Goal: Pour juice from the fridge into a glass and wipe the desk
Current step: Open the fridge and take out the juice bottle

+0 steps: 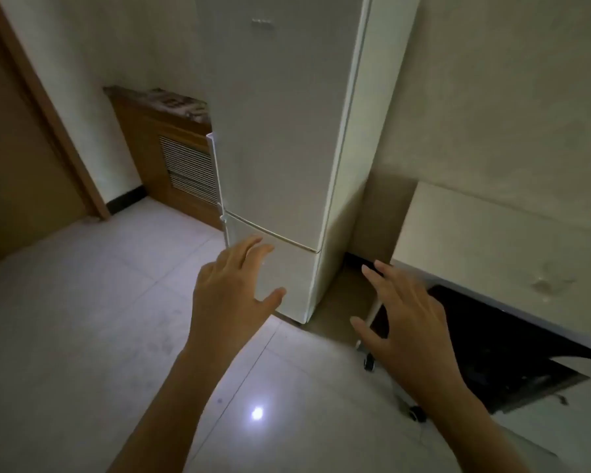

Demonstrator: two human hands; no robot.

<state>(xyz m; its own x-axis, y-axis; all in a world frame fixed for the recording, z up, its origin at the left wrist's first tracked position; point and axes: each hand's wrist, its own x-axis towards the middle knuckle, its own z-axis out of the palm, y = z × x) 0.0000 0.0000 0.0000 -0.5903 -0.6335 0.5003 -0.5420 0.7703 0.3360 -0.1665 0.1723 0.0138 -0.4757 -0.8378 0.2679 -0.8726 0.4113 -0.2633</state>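
Note:
A tall white fridge [280, 131] stands in front of me, its two doors closed, with the seam between them low down. My left hand [232, 285] is raised in front of the lower door, fingers spread, holding nothing. My right hand [406, 312] hovers to the right of the fridge, also spread and holding nothing. A white desk [475, 233] stands at the right, its near corner just beyond my right hand. On it sits a clear glass [548, 279], faint in the dim light. No juice is in view.
A wooden cabinet with a slatted vent [171, 158] stands left of the fridge, papers on top. A brown door [21, 148] fills the far left. A dark chair on castors [492, 349] sits under the desk. The pale tiled floor [99, 319] reflects a bright light spot.

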